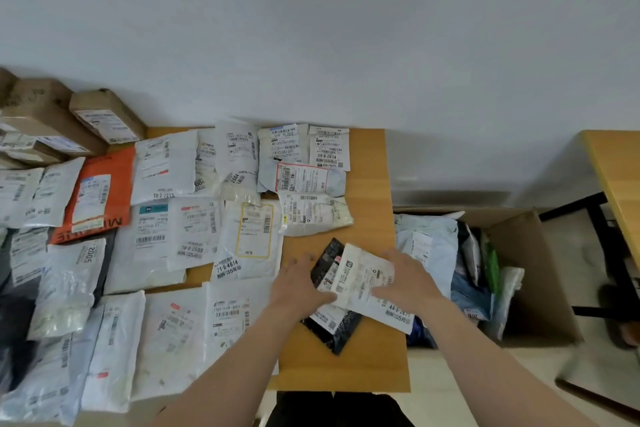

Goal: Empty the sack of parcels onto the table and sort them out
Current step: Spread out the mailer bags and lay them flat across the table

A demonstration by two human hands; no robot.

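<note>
Several white and grey mailer parcels (166, 163) lie in rows on the wooden table (370, 184), along with an orange one (100, 191). Near the table's right edge a white labelled parcel (360, 277) lies across a black parcel (336, 326). My left hand (299, 284) lies flat at their left side, its thumb on the white parcel's corner. My right hand (407, 279) holds the white parcel's right end, thumb on top. No sack is in view.
Brown cardboard boxes (104, 118) are stacked at the table's far left corner. An open cardboard carton (533, 253) on the floor to the right holds more bagged parcels. A second table (616, 166) and its black frame stand further right. A wall is behind.
</note>
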